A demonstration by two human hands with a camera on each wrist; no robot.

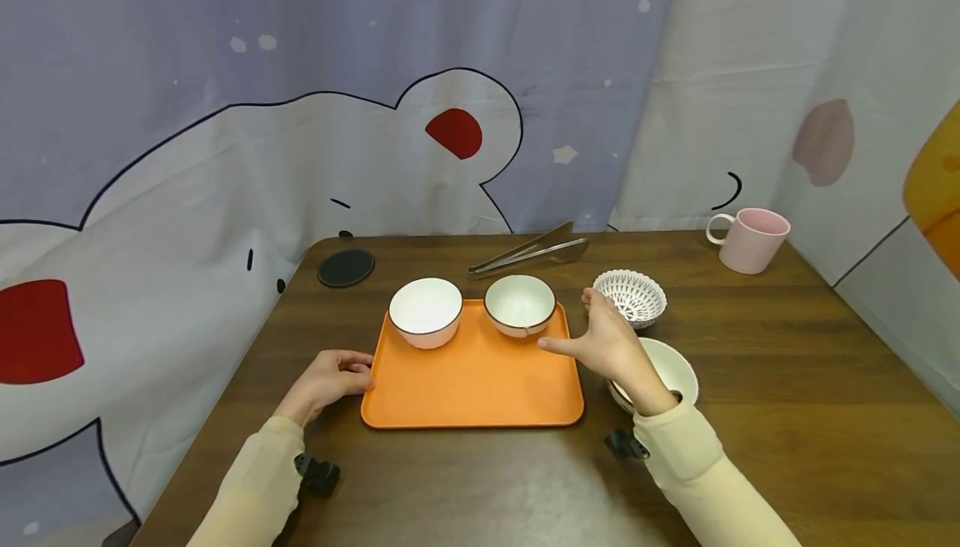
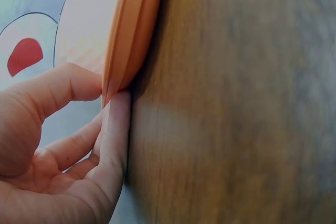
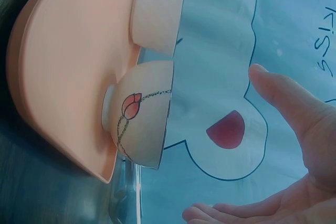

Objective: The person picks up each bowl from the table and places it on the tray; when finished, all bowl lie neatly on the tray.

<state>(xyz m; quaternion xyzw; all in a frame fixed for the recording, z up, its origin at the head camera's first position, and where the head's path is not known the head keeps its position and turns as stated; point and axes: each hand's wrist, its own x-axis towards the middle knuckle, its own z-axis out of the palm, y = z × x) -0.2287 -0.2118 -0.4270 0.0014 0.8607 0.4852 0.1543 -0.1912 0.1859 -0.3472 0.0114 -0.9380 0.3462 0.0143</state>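
Observation:
On the wooden table lies an orange tray. My left hand pinches its left rim, the thumb at the upper edge and the fingertips under the lip, as the left wrist view shows. Along the tray's far side stand a plain white bowl at the left and a dark-rimmed bowl with a red flower bud on its outside at the right. My right hand is raised over the tray's right edge with thumb and fingers spread apart and nothing between them, close to the flowered bowl.
Right of the tray are a white lattice basket and another bowl, partly hidden under my right forearm. Metal tongs lie behind the tray. A black round coaster sits back left, a pink mug back right, before a curtain.

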